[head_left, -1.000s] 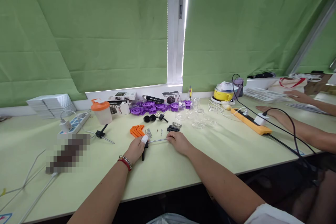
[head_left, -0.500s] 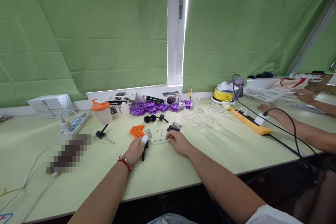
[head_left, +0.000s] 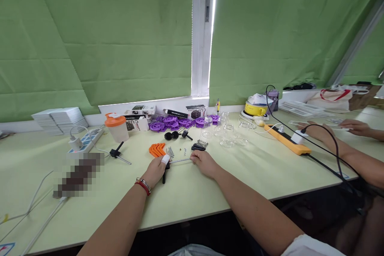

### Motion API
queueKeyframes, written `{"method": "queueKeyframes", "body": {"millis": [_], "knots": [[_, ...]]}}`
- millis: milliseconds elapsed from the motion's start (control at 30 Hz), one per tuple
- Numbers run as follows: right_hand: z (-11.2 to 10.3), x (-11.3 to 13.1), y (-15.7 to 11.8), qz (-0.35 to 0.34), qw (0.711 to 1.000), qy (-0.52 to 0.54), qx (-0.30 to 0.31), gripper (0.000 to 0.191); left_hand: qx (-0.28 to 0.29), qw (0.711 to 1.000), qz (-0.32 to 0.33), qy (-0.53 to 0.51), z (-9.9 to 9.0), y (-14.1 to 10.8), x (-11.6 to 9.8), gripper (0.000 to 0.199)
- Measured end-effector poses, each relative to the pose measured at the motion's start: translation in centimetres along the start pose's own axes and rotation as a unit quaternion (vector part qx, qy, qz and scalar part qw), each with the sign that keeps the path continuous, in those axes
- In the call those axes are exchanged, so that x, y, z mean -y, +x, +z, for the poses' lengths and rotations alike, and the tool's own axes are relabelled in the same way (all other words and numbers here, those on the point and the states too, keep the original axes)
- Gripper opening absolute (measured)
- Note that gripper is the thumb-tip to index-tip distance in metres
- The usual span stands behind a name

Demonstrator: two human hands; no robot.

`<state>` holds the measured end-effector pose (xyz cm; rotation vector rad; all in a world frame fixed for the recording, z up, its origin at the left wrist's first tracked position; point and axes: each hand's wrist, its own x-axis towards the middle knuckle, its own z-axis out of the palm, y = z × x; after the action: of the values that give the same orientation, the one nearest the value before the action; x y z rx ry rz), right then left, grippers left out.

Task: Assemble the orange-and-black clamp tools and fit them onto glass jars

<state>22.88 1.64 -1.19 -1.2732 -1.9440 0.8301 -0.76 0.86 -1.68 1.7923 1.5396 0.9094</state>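
My left hand (head_left: 156, 169), its thumb wrapped in white, is closed on a black plastic part with a handle (head_left: 164, 176) pointing down toward me. A thin metal rod (head_left: 180, 160) runs from that part to the right. Its far end sits in the pinched fingers of my right hand (head_left: 204, 162). Just beyond my left hand lie curved orange pieces (head_left: 157, 150) and several metal pins (head_left: 170, 151). Springs (head_left: 202, 143) and black handle pieces (head_left: 198, 147) rest beyond my right hand. A similar black part with a rod (head_left: 116, 152) lies to the left.
Purple plastic parts (head_left: 171, 123), clear cups (head_left: 228, 130) and boxes (head_left: 139, 124) line the back. An orange-lidded shaker (head_left: 117, 127) and a power strip (head_left: 87, 141) stand left. An orange power strip (head_left: 286, 140) with cables lies right, near another person's hands (head_left: 357, 128).
My hands keep nearly the same place, both still on the black part and its rod. At the right, the other person's hands have shifted and now hold a clear flat item.
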Motion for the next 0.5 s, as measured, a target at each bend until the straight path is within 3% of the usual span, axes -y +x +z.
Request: {"method": "queueKeyframes", "body": {"millis": [167,500], "knots": [[0.08,-0.23,0.07,0.003,1.000,-0.002,0.000,0.021,0.000,1.000,0.003,-0.004,0.01,0.03,0.01,0.048],[0.32,-0.55,0.11,-0.018,0.999,0.026,-0.004,0.008,0.003,1.000,-0.007,0.007,-0.17,-0.16,-0.63,0.041]]}}
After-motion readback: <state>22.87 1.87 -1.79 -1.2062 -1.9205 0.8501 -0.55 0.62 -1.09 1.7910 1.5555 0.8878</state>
